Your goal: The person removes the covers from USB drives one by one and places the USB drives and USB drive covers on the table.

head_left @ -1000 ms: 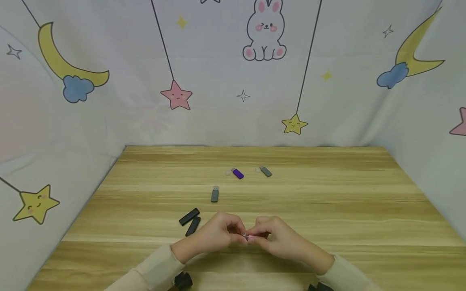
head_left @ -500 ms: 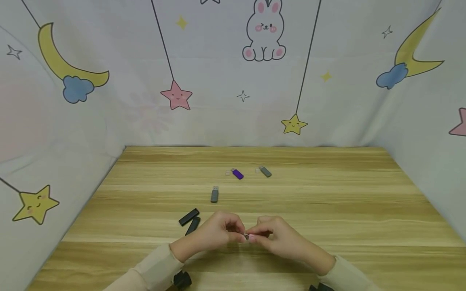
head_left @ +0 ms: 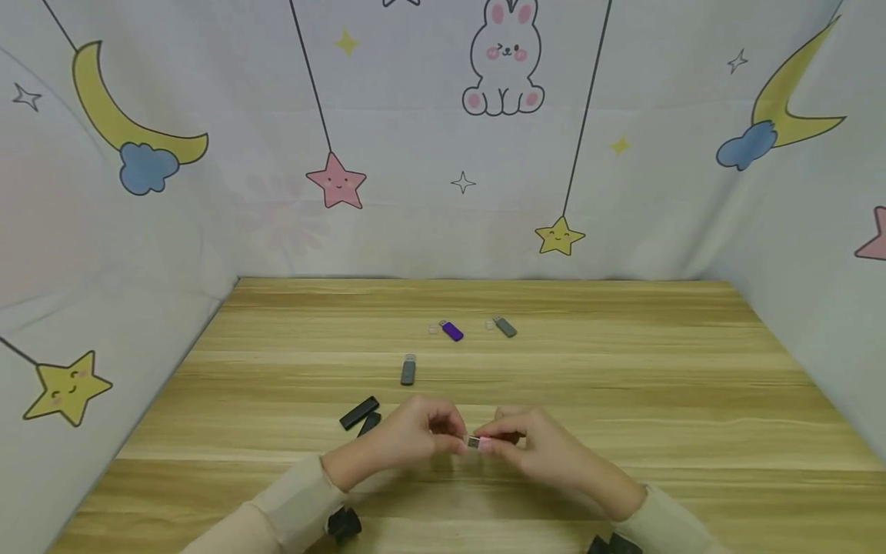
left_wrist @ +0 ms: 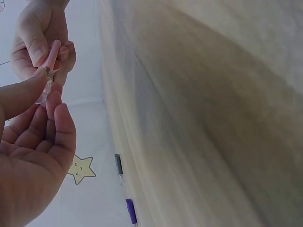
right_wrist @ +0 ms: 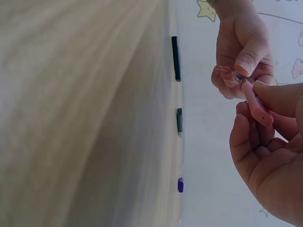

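The right hand [head_left: 536,445] pinches the pink stick [right_wrist: 257,105] by its body, so its metal end [head_left: 474,442] sticks out toward the left hand [head_left: 421,432], which pinches a clear cap [left_wrist: 42,98]. Both hands face each other above the bench [head_left: 623,369], maybe because small bits need fingertips. A purple stick [head_left: 453,331] lies farther off.

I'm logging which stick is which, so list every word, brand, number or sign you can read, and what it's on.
No readable text in any view.
Pink stick: none legible; partly hidden.
Clear cap: none legible; partly hidden.
Purple stick, far grey stick, near grey stick, black pieces: too small to read any marking.
Backdrop: drawings only, no lettering.
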Available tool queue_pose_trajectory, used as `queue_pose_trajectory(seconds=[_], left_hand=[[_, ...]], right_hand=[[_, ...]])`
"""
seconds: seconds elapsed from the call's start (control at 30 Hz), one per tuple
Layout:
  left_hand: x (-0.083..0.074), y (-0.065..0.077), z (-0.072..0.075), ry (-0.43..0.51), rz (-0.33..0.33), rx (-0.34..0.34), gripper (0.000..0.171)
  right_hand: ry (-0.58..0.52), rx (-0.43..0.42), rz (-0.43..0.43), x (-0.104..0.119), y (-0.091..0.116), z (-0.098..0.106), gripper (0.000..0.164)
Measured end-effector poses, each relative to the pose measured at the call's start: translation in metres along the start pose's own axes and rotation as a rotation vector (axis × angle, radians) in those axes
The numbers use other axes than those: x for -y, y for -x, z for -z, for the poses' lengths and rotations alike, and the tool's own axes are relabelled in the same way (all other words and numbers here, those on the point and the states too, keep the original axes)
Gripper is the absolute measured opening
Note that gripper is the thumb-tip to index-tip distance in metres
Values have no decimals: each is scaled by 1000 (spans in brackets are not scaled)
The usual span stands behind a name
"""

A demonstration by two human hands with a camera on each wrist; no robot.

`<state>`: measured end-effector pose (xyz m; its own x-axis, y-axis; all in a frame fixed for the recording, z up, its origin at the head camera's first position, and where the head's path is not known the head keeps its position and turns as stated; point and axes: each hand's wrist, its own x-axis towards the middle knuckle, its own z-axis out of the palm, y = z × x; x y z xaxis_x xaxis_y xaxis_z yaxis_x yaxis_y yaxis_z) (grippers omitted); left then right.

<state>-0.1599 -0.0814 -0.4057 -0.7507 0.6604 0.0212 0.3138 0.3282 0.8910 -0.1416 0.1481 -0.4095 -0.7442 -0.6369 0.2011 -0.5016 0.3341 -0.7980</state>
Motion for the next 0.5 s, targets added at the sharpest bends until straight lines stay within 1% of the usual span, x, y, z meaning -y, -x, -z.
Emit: queue_pose_trajectory(seconds=[0.17,0.33,0.5], left_hand=[[-5,-3,4,8,29,-19,4],[-7,-6,6,1,17,-42,4],[-10,-10,9,-12,16,-48,4]], right_hand=[[48,-36,6,-2,0,10,22],[66,-59,-7,-3,1,18,20],[77,-84,-26,-3,2,25,19]])
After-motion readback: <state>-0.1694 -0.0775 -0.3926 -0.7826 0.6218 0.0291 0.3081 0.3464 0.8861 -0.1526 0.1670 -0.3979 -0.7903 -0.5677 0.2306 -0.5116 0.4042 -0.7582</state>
